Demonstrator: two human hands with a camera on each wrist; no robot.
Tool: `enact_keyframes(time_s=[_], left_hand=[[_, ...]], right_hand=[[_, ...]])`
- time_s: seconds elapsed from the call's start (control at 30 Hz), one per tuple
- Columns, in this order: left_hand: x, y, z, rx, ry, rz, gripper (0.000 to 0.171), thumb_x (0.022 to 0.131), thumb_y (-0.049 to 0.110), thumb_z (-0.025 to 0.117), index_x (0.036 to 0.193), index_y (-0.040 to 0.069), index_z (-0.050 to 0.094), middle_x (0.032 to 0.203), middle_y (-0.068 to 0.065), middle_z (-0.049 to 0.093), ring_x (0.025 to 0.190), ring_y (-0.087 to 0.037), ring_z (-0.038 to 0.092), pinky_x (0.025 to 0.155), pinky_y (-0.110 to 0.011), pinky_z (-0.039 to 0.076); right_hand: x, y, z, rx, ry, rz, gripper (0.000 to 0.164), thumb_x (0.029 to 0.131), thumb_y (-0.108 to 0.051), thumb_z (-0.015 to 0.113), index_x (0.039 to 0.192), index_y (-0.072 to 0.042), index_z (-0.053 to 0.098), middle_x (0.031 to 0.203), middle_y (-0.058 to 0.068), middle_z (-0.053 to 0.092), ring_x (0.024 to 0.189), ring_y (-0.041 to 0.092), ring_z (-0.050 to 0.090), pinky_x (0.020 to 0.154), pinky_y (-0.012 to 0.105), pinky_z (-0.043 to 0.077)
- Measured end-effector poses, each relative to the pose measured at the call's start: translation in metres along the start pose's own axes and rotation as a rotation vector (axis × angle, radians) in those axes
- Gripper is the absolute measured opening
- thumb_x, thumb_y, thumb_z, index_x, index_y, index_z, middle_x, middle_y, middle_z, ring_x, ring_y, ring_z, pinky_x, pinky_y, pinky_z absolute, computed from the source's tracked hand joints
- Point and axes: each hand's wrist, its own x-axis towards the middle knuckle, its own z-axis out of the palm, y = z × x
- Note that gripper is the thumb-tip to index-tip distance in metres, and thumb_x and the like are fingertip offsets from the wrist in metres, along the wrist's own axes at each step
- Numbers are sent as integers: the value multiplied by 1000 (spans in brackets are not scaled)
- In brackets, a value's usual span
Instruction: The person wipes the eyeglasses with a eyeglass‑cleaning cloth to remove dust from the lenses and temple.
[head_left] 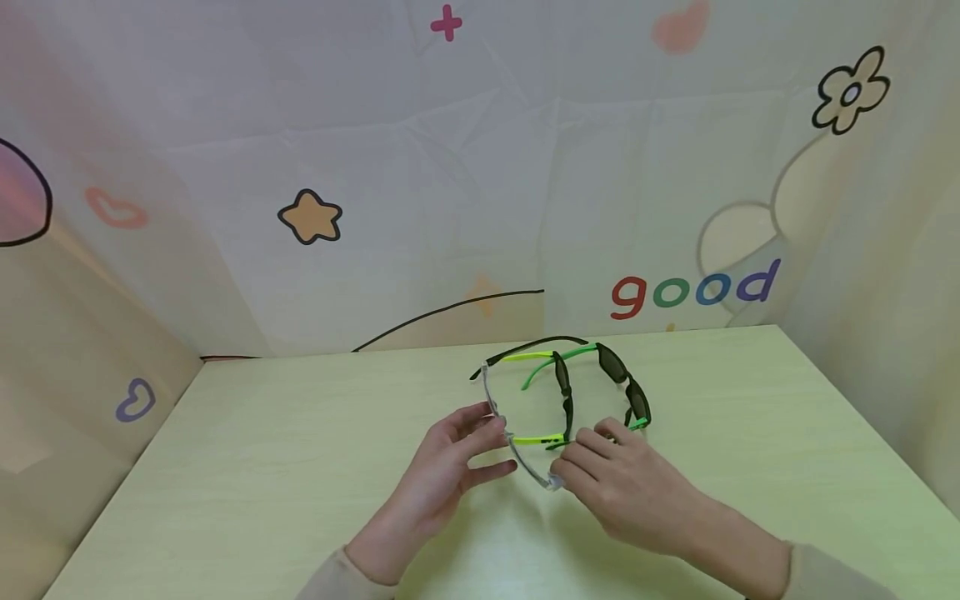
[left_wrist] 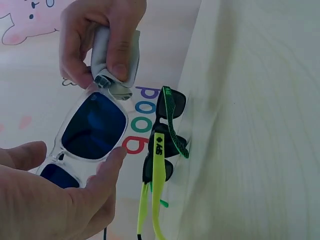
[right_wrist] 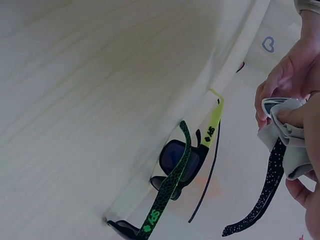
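Note:
My left hand (head_left: 450, 467) pinches a pair of clear-framed sunglasses (left_wrist: 95, 125) near the bridge, thumb and fingers at either side. The sunglasses have dark blue lenses and black speckled temples (right_wrist: 260, 200). My right hand (head_left: 630, 492) grips a folded light grey cloth (left_wrist: 114, 57) around the frame's end by the hinge. In the right wrist view the cloth lies over part of a lens and the top of one temple. From the head view the cloth is mostly hidden behind the right hand's fingers.
Beyond the hands, black-fronted sunglasses with yellow temples (left_wrist: 158, 175) stand on the pale wooden table (head_left: 300, 467). Another pair with green patterned temples (right_wrist: 162, 210) is just to their right. A printed curtain (head_left: 450, 208) hangs behind the table and along its sides.

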Motion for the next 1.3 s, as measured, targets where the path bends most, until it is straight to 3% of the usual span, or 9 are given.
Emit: enact_keyframes(time_s=[0.23, 0.47, 0.67, 0.73, 0.87, 0.93, 1.0, 1.17, 1.3], left_hand=[[0, -1, 6, 22, 35, 42, 51, 101, 12, 68, 142, -10, 45, 126, -17, 54, 101, -20, 63, 91, -46, 59], [0, 0, 8, 63, 50, 45, 50, 100, 12, 70, 141, -9, 49, 128, -18, 54, 97, -19, 65, 88, -45, 60], [2, -1, 5, 92, 60, 50, 49, 99, 13, 72, 139, -7, 52, 128, -17, 54, 95, -19, 65, 87, -45, 61], [2, -1, 4, 101, 68, 53, 50, 99, 13, 72, 140, -6, 52, 128, -16, 54, 95, -19, 65, 86, -45, 61], [3, -1, 2, 128, 85, 59, 51, 99, 13, 72, 141, -6, 52, 128, -17, 54, 93, -19, 65, 85, -46, 61], [3, 0, 2, 145, 95, 61, 51, 98, 13, 72, 141, -7, 52, 127, -17, 54, 92, -19, 65, 86, -47, 61], [3, 0, 1, 160, 103, 63, 50, 98, 13, 72, 140, -7, 53, 126, -17, 54, 92, -19, 65, 86, -47, 61], [4, 1, -2, 186, 118, 58, 49, 98, 14, 72, 138, -6, 54, 125, -17, 54, 92, -19, 63, 84, -45, 62], [4, 4, -3, 193, 126, 53, 48, 99, 15, 72, 138, -6, 54, 125, -16, 54, 91, -18, 64, 83, -45, 62]], right_hand=[[4, -10, 3, -2, -13, 9, 41, 113, -21, 30, 96, -10, 66, 87, -3, 61, 81, 18, 55, 73, 32, 46], [7, -17, 2, -4, -50, 14, 50, 113, -21, 21, 98, -9, 67, 88, -2, 62, 83, 19, 56, 73, 33, 45], [9, -20, 2, -6, -54, 24, 50, 115, -22, 21, 98, -10, 67, 89, -2, 62, 85, 19, 58, 73, 33, 46], [9, -21, 2, 3, -65, 38, 46, 115, -24, 27, 99, -10, 68, 91, -3, 64, 86, 19, 59, 74, 33, 48], [9, -25, 1, 41, -106, 63, 15, 100, -25, 69, 105, -11, 70, 97, -3, 65, 91, 19, 62, 80, 34, 52], [10, -26, 0, 70, -134, 80, 26, 87, -23, 82, 108, -11, 71, 99, -2, 65, 93, 19, 63, 83, 34, 53], [10, -27, -2, 124, -167, 115, 33, 81, -18, 84, 111, -11, 72, 102, -2, 64, 94, 19, 63, 85, 35, 55], [11, -26, -10, 257, -225, 222, 33, 84, -9, 80, 116, -10, 72, 106, -1, 65, 96, 17, 66, 80, 34, 60], [14, -26, -12, 240, -191, 231, 35, 82, -8, 85, 115, -9, 73, 106, -1, 68, 96, 17, 67, 80, 33, 60]])
